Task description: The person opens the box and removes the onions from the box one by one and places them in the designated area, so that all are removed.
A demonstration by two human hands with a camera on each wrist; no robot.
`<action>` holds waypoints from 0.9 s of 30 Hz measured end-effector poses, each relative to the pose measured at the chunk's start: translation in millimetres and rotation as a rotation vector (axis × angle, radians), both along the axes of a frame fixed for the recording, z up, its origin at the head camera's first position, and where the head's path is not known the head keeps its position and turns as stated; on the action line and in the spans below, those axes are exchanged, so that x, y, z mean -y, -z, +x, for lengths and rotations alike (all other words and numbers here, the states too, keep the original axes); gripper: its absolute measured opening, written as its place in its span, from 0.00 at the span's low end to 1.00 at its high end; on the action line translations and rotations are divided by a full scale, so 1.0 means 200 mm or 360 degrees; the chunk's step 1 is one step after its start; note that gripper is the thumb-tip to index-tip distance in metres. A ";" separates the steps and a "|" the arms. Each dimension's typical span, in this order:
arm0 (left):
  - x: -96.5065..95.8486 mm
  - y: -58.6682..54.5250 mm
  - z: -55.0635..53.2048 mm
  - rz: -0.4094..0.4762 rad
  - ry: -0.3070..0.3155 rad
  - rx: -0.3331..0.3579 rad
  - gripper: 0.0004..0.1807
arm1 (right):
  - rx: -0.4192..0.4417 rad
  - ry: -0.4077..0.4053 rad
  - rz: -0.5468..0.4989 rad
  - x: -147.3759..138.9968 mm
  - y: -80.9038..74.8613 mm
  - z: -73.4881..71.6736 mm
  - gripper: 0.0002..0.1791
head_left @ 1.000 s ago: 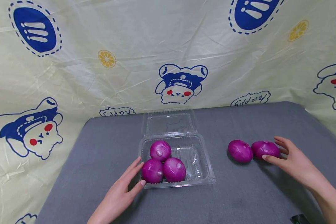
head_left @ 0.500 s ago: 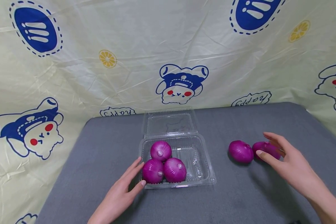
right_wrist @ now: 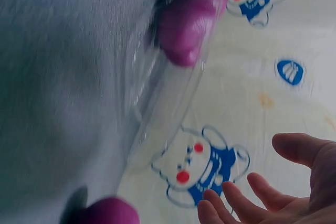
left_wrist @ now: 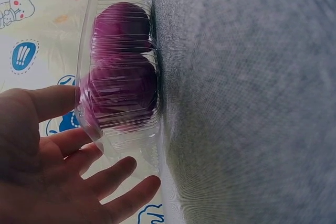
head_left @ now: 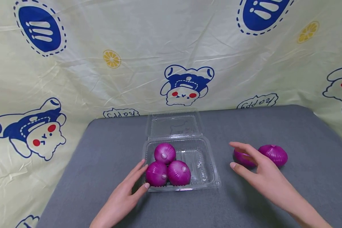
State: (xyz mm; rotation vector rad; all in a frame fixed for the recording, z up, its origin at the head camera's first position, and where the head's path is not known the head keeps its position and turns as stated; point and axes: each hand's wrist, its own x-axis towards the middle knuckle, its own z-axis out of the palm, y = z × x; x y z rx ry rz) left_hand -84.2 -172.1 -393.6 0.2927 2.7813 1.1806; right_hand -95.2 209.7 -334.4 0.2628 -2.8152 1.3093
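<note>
The left hand (head_left: 120, 195), fingers apart, touches the box (head_left: 198, 164) with three onions (head_left: 179, 173). The right hand (head_left: 263, 172), fingers apart, is by two more onions (head_left: 275, 154).

L hand (head_left: 123, 195) & R hand (head_left: 262, 172) are bare (R forearm (head_left: 299, 205) too).

Your clear clamshell container (head_left: 198, 164) lies open, three purple onions (head_left: 179, 173) clustered in its left side; two more onions (head_left: 273, 155) lie to its right.

Screened-off tabletop space, cartoon-printed sheet (head_left: 142, 34) hung behind, grey fabric-topped table (head_left: 114, 142), kind of room unclear
</note>
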 end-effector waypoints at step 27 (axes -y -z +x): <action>0.00 0.00 0.00 -0.0004 0.0013 -0.0031 0.31 | -0.0005 -0.0564 0.0030 0.38 0.15 -0.11 0.29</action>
